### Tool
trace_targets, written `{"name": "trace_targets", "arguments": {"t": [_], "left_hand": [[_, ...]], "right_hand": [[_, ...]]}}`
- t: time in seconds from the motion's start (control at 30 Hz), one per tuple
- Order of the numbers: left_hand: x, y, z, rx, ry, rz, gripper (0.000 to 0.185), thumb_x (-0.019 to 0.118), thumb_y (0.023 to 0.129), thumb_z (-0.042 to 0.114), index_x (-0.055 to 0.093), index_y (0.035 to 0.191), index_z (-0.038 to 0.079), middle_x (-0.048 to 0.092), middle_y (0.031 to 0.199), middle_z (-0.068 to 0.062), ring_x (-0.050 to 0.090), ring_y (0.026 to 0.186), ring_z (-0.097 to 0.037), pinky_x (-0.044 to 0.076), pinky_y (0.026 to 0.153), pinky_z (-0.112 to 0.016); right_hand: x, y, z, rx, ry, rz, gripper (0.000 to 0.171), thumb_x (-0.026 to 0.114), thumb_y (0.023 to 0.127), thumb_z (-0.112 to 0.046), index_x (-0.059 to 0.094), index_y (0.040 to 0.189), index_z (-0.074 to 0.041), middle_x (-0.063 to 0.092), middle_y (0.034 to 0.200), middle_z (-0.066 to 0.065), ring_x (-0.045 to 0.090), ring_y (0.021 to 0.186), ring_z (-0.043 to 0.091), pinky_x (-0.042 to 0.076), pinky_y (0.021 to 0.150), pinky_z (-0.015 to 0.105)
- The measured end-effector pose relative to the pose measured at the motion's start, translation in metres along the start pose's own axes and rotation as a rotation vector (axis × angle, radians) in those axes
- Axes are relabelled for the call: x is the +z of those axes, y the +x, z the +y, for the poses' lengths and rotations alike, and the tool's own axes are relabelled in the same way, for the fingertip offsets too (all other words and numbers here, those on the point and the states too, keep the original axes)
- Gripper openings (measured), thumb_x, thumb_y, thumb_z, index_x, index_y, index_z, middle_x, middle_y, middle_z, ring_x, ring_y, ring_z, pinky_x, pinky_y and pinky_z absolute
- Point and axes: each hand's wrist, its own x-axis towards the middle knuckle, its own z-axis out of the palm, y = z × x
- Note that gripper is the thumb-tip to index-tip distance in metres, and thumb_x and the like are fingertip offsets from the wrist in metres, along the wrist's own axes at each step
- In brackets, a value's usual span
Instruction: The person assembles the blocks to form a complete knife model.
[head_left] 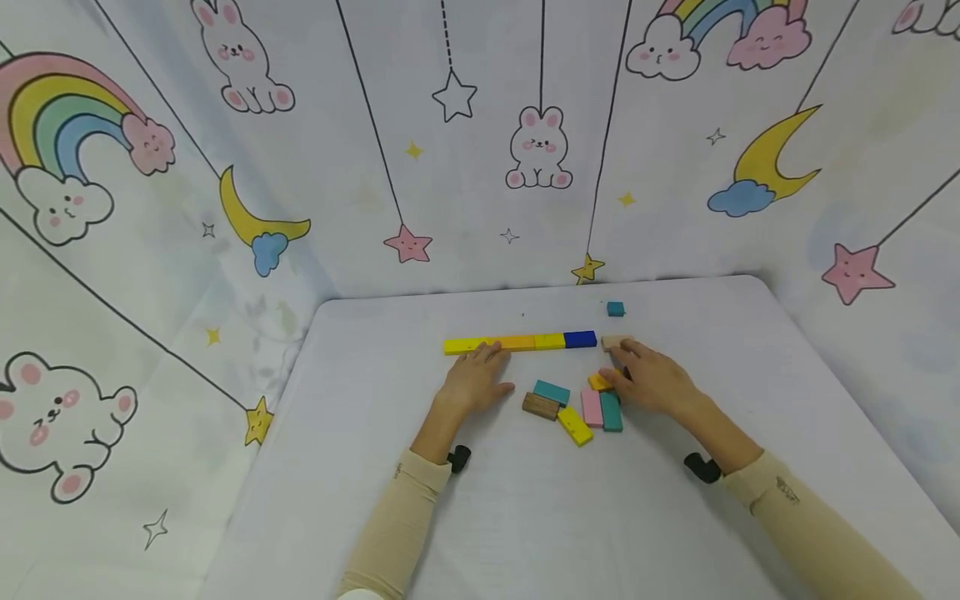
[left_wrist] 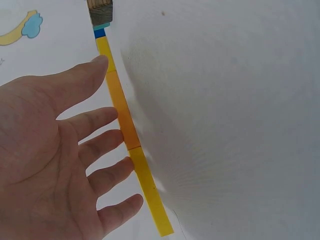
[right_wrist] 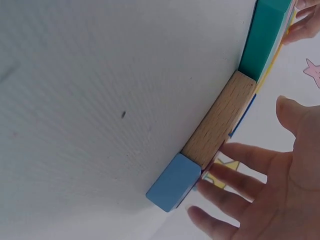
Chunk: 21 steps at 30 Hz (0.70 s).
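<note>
In the head view, a straight row of yellow, orange, yellow and dark blue blocks lies on the white table. My left hand rests its nearly straight fingertips along the row's near side; in the left wrist view its thumb is spread by the yellow block. My right hand reaches fingertips to a pale wooden block just right of the blue one, a small gap between. In the right wrist view its fingers look extended, beside a wooden block and a light blue block.
Nearer me lie loose blocks: teal, brown, yellow, pink, green and yellow-orange, the last by my right thumb. A small teal block sits near the back edge. Patterned cloth hangs behind.
</note>
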Motion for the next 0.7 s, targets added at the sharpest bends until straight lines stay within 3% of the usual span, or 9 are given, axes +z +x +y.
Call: {"name": "trace_targets", "arguments": {"t": [0.7], "left_hand": [[0.002,0.002,-0.001,-0.007,0.021,-0.001,0.068,0.058,0.094,0.050,0.038,0.151,0.018,0.027,0.160,-0.004,0.024,0.147,-0.028,0.025,0.117,-0.050]], "right_hand": [[0.001,0.013,-0.001,0.008,-0.031,-0.060,0.068,0.046,0.100,-0.053,0.044,0.146,-0.003,0.035,0.151,0.027,0.041,0.134,0.045,0.039,0.103,0.061]]}}
